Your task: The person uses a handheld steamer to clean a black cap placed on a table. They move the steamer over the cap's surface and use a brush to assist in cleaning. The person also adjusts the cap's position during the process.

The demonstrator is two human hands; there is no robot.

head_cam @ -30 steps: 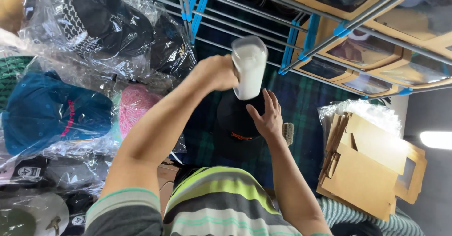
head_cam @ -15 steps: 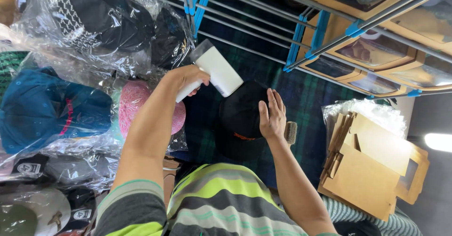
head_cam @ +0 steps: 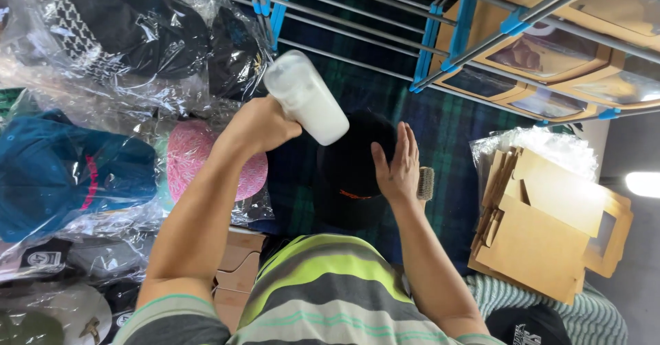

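My left hand [head_cam: 258,128] grips a white plastic bottle [head_cam: 306,97], tilted so that its end points down and to the right above a black cap [head_cam: 347,180]. The cap lies on a dark plaid cloth [head_cam: 447,128] and has a small orange mark on its front. My right hand [head_cam: 397,166] rests flat on the cap's right side with the fingers together. A small brush [head_cam: 426,183] lies just to the right of that hand.
Caps in clear plastic bags are piled on the left, among them a pink one [head_cam: 189,159] and a blue one [head_cam: 62,180]. A metal rack with blue joints [head_cam: 440,35] carries window boxes above. Flat cardboard boxes [head_cam: 543,228] lie at the right.
My left hand has swung the bottle from upright over the cap to a tilt further left. My right hand has stayed on the cap.
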